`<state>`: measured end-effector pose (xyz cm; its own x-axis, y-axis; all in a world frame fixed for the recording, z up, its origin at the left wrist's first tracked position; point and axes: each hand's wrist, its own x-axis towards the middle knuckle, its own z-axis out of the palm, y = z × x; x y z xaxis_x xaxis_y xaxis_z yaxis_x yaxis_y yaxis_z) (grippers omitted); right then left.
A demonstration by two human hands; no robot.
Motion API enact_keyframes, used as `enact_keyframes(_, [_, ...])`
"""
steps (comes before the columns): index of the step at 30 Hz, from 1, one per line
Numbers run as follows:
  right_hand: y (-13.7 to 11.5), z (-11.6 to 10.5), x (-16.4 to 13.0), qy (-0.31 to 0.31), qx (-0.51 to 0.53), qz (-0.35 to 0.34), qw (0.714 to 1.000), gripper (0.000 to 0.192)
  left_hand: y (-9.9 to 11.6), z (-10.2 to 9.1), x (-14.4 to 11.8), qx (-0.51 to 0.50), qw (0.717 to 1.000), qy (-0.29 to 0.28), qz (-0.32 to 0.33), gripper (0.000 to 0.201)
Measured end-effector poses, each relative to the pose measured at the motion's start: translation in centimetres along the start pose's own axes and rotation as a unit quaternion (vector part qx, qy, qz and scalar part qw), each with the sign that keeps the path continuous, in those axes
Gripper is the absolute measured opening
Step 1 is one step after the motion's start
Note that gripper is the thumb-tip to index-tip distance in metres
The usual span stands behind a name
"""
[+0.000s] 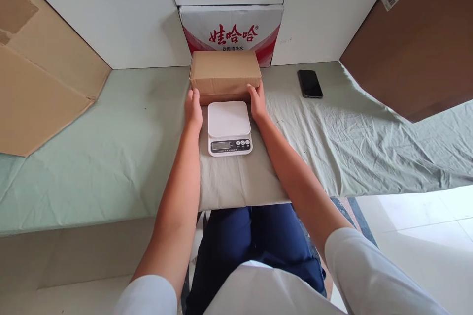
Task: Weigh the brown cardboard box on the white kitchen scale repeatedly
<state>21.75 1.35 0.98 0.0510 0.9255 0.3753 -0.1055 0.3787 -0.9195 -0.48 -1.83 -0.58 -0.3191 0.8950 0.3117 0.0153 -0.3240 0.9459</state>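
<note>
Brown cardboard box (226, 65): upper centre of the frame, just behind the scale (229, 119); top face closed; whether its base bears on the cloth-covered counter (148, 142) cannot be confirmed.
Left hand (193, 107): at the box's left end, thumb towards the front face; remaining fingers largely hidden.
Right hand (258, 102): at the right end, thumb laid against the front face near the corner.
Grip: both hands clamped on the box from opposite ends (firmness not verifiable from this angle).
Scale: white, with its button panel facing the person; centre of the frame, between the forearms; no digits legible on the display (220, 145).
Step in hand: judged to be two-handed holding of the box, arms extended.
Next move: judged to call for even pressure at both ends, the box kept level, and clearance above the scale if it is brought nearer.
Phone (310, 83): dark, lying flat, right of upper centre, well apart from the right hand.
Printed carton (232, 22): white and red, upper centre, behind the box.
</note>
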Motion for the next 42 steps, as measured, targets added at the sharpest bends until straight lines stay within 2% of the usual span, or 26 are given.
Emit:
enact_keyframes(3, [-1.7,-0.2,-0.1,-0.011,-0.01,-0.019,1.0,0.082,1.3,-0.2,-0.4,0.029,0.999,0.012,0.032,0.071])
enact_keyframes(5, [-3.4,-0.6,-0.7,-0.03,-0.03,-0.046,0.998,0.078,2.6,-0.6,-1.5,0.034,0.998,0.004,0.05,0.07])
enact_keyframes(7, [-5.2,-1.0,-2.2,-0.052,-0.053,-0.068,0.995,0.074,4.0,-1.2,-3.7,0.033,0.998,0.002,0.058,0.067])
enact_keyframes(10, [-7.7,-1.7,-6.0,-0.074,-0.068,-0.078,0.992,0.073,6.1,-2.0,-8.1,0.047,0.996,0.01,0.069,0.065])
enact_keyframes(13, [-8.9,-2.2,-9.8,-0.056,-0.062,-0.077,0.994,0.073,7.4,-2.5,-11.9,0.074,0.991,-0.001,0.108,0.065])
enact_keyframes(15, [-9.0,-2.3,-11.4,-0.046,-0.059,-0.074,0.994,0.071,7.6,-2.5,-13.1,0.073,0.989,0.002,0.125,0.062])
enact_keyframes(23, [-8.1,-2.2,-12.1,-0.043,-0.036,-0.042,0.998,0.067,7.1,-2.2,-13.4,0.098,0.99,0.025,0.094,0.059])
enact_keyframes(29, [-8.3,-2.2,-12.0,-0.041,-0.047,-0.034,0.998,0.061,7.2,-2.1,-13.6,0.096,0.99,0.026,0.101,0.06])
enact_keyframes(35, [-7.7,-2.4,-11.7,-0.038,-0.064,-0.036,0.997,0.065,7.0,-2.3,-13.4,0.125,0.987,0.02,0.096,0.066])
enact_keyframes(42, [-7.5,-2.4,-11.5,-0.034,-0.052,-0.029,0.998,0.066,6.6,-2.4,-13.5,0.113,0.989,0.019,0.094,0.067])
